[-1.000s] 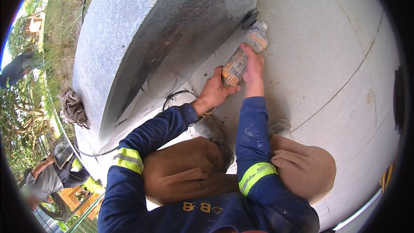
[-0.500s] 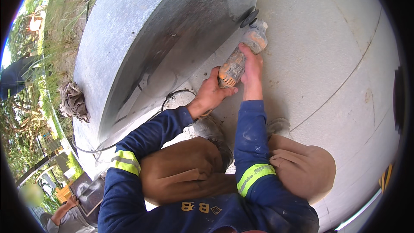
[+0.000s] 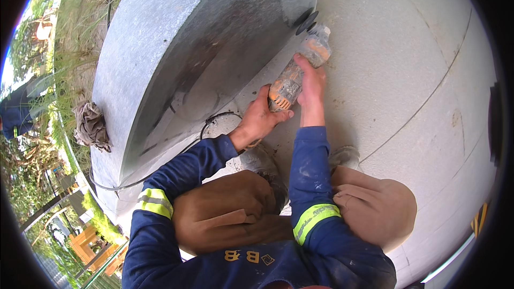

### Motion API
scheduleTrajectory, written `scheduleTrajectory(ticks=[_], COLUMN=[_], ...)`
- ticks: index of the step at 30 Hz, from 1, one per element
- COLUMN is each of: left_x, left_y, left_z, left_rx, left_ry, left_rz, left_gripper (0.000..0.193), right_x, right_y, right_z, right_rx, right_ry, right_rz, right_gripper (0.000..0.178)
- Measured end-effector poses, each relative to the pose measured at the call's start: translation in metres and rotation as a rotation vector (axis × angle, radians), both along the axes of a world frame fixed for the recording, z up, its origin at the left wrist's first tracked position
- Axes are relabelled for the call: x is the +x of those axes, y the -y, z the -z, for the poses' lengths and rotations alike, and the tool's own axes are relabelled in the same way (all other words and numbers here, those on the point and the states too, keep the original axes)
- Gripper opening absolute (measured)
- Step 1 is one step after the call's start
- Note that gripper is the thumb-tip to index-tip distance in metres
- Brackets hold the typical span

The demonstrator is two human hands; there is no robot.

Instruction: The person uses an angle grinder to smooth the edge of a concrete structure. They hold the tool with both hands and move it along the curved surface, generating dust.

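Note:
Both of my hands hold a dusty orange and grey angle grinder (image 3: 287, 84), which slants up and to the right. My left hand (image 3: 259, 120) is wrapped around its rear end, by the vents and the cord. Farther forward, my right hand (image 3: 312, 86) grips the body just behind the head. The dark round disc (image 3: 307, 23) is at the smooth, dark side face (image 3: 230, 37) of a curved grey stone block, low down near the floor. Whether the disc touches the face I cannot tell.
A black cord (image 3: 126, 187) runs from the grinder around the block's near end. A crumpled brown cloth (image 3: 92, 124) lies on the block's left edge, with grass (image 3: 80, 48) beyond. My bent knees flank my forearms. Cracks (image 3: 423, 116) cross the pale floor. Another person (image 3: 19, 108) is at far left.
The grinder and its disc have shifted very slightly left. At the lower left, a person with a dark panel has gone from view. The person at far left has moved.

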State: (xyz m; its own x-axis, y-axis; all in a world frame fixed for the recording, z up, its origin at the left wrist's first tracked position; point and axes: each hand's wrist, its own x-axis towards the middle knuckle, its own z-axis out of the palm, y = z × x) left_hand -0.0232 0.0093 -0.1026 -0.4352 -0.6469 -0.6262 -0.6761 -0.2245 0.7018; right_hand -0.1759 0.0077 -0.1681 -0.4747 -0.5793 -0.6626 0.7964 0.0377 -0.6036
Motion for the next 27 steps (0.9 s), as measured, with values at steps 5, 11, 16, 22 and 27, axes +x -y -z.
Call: scheduleTrajectory(ticks=[5,11,16,22,27], left_x=[-0.001,-0.006,-0.001,-0.005,-0.003], left_y=[0.006,0.011,0.013,0.010,0.007], left_z=[0.014,0.019,0.030,0.016,0.009], left_rx=[0.032,0.072,0.080,0.050,0.039], left_ry=[0.026,0.071,0.031,0.058,0.021], left_rz=[0.018,0.030,0.017,0.019,-0.002], left_gripper=[0.085,0.081,0.078,0.079,0.079], right_x=[0.000,0.000,0.000,0.001,0.000], right_y=[0.002,0.004,0.005,0.002,0.003], right_z=[0.022,0.037,0.044,0.039,0.023], right_rx=[0.007,0.055,0.075,0.046,0.022], right_ry=[0.056,0.073,0.110,0.115,0.070], right_rz=[-0.001,0.014,-0.008,0.008,0.011], right_gripper=[0.051,0.048,0.047,0.049,0.052])
